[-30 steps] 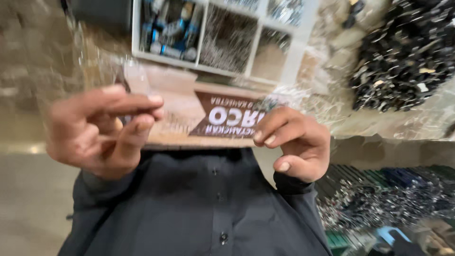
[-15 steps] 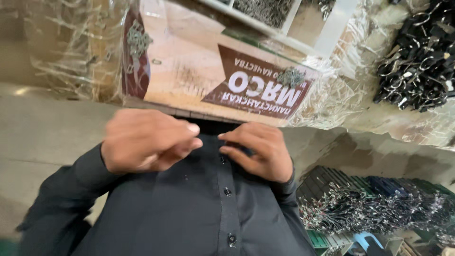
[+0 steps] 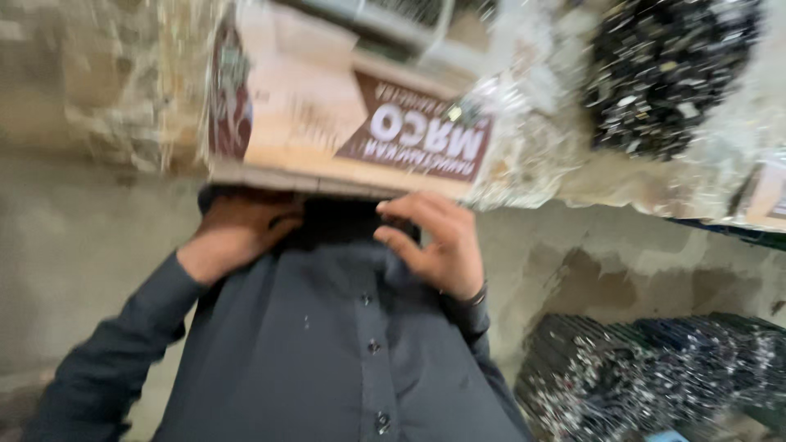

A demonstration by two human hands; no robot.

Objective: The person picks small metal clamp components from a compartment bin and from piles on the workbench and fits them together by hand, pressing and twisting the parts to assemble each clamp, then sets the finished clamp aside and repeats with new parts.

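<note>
1. Left hand (image 3: 434, 245): grip half curled, fingers bent in against the collar of the dark button-up cloth shirt (image 3: 327, 360). Too blurred to tell whether they pinch cloth or only touch it.
2. Right hand (image 3: 241, 233): knuckles out and fingertips tucked at the same collar, partly under the box edge. Cannot tell its grip either.
3. Step in hand, as a judgement: both hands fiddle with the shirt's neck. Any further move there calls for working by feel.
4. Pose: both forearms are raised and the elbows are low and out. There is a dark band (image 3: 481, 293) on the left wrist.
5. Just above: a printed tan-and-brown cardboard box (image 3: 327, 115).
6. Further out: a heap of small dark metal parts (image 3: 663, 74) and a grey concrete floor (image 3: 74, 245).
</note>
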